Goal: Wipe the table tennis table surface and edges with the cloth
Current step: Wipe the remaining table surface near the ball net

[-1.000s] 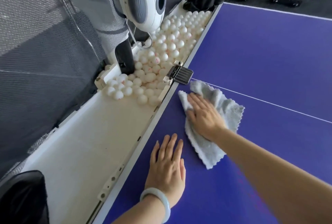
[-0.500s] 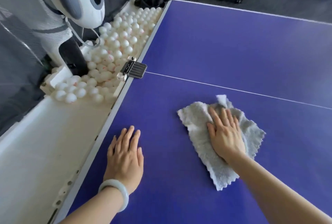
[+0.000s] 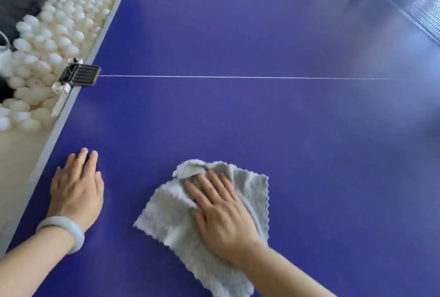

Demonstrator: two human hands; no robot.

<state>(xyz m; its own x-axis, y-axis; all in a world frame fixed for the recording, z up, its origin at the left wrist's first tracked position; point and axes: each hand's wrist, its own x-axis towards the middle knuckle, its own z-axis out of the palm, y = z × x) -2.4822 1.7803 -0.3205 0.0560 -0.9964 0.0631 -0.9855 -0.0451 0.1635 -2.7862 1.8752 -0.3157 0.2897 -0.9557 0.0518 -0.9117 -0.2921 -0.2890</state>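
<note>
The blue table tennis table (image 3: 238, 118) fills most of the view, with a thin white centre line across it and a grey left edge (image 3: 71, 96). A pale grey cloth (image 3: 166, 213) lies flat on the near part of the surface. My right hand (image 3: 219, 211) presses on the cloth with straight, spread fingers. My left hand (image 3: 76, 187), a pale bangle on its wrist, rests flat on the bare blue surface near the left edge, apart from the cloth.
A white trough along the left edge holds several white balls (image 3: 47, 34). A black clamp (image 3: 79, 75) grips the table edge at the centre line. The net (image 3: 423, 11) stands at the far right. Chair bases stand beyond the far edge.
My right hand has slid the cloth away from the clamp and left edge, toward me and rightward. The view has swung right, dropping the ball machine out of sight. My left hand stays flat.
</note>
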